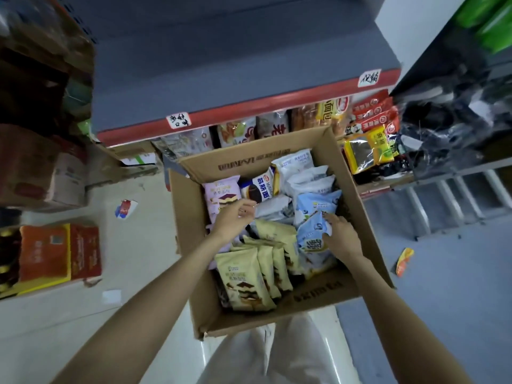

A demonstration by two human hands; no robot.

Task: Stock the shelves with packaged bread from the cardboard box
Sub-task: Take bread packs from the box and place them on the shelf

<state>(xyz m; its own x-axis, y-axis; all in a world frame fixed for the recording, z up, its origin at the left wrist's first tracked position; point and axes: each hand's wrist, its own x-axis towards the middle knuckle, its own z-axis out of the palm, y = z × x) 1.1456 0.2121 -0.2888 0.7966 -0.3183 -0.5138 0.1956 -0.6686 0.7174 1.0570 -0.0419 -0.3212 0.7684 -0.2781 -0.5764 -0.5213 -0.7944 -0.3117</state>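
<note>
1. Standing over the cardboard box [191, 245], I see both bare arms reach down into it; its four flaps are folded out, and the far flap leans against the red shelf edge [249, 106] of the grey shelf.
2. Free floor lies to the left of the box, pale and littered with a small card [126, 208] and a white slip [112, 296]. An orange carton [59, 253] sits further left, and brown cartons are stacked beyond it.
3. The left hand [235, 217] hovers over a pink bread packet [221, 195], fingers loosely curled, and I cannot tell whether it pinches anything.
4. The right hand [342, 231] grips a light blue bread packet [314, 234] at the box's right side, fingers curled round its edge.
5. Cream bread packets [246, 278] stand in a row along the near side; white packets [307, 178] fill the far corner.
6. One dark blue packet [257, 189] reads "MUSMA" above larger Chinese characters. Two white handwritten tags [178, 120] are stuck on the red edge; their characters are too blurred to read.
7. Under the shelf, packaged goods [277, 126] show only their tops. A dark heap [448, 128] at right is hard to make out.
</note>
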